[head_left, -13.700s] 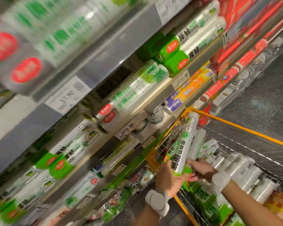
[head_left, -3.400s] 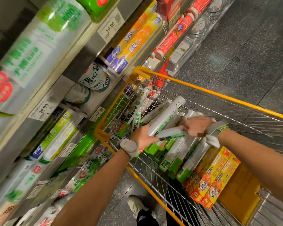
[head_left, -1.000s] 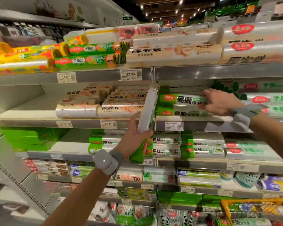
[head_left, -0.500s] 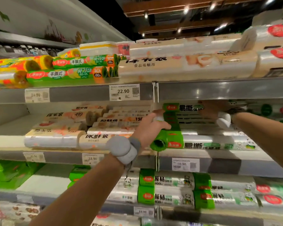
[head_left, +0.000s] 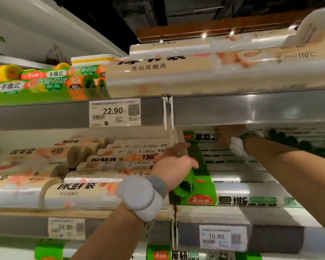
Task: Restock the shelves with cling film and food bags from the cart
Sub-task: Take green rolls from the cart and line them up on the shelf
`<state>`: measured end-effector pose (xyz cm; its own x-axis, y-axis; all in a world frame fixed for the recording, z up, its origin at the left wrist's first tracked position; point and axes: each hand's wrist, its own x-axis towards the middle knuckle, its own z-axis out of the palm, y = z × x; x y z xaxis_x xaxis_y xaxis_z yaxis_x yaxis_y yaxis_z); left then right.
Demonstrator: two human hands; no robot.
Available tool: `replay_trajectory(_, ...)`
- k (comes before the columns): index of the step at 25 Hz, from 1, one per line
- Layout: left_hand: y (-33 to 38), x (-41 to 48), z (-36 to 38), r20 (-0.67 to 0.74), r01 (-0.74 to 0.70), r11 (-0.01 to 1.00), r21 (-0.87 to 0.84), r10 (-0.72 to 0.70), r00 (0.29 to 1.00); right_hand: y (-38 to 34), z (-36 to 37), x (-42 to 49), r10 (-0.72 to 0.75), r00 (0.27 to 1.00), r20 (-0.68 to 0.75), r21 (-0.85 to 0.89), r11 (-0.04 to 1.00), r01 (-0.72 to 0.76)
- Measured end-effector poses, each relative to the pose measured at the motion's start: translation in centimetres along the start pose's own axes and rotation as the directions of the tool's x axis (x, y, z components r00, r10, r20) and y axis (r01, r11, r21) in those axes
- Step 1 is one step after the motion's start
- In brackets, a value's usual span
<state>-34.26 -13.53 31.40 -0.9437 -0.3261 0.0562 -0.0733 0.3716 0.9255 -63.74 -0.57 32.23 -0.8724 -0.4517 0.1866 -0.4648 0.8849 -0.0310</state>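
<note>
My left hand (head_left: 174, 166) grips a cling film roll with a green end (head_left: 184, 187); the roll points end-first into the middle shelf (head_left: 276, 239), against the left side of a stack of green-and-white cling film rolls (head_left: 248, 200). My right hand (head_left: 229, 136) reaches further in, just under the upper shelf edge (head_left: 233, 109), and its fingers curl over the top roll (head_left: 201, 136) of that stack. Both wrists wear grey bands. The cart is out of view.
Beige food bag rolls (head_left: 83, 192) are stacked to the left on the same shelf, behind a clear divider (head_left: 168, 113). More rolls lie on the shelf above (head_left: 176, 72) and on the one below (head_left: 178, 255). Price tags (head_left: 114, 112) hang on the shelf edges.
The view has moved closer and tilted up. My left hand has pushed its roll deeper beside the stack. My right hand stays on the top roll.
</note>
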Motion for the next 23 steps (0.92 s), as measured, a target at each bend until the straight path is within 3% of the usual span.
replay_trajectory(7, -1.4, 0.8, -0.3, -0.038, 0.0, 0.999, -0.051, -0.002, 0.999, -1.5, -0.6, -1.4, 0.036, 0.999, -0.006, 0.024, 0.999, -0.035)
replay_trajectory(17, -1.4, 0.9, -0.1, -0.017, 0.022, 0.998, -0.051, -0.023, 1.0, 0.4, 0.2, -1.0, -0.151, 0.983, -0.104, -0.049, 0.988, 0.147)
replay_trajectory(23, -1.4, 1.1, 0.1, 0.027, 0.099, 0.994, -0.034, -0.099, 0.995, 0.4, 0.6, -0.7, -0.158, 0.982, -0.106, -0.133, 0.981, 0.143)
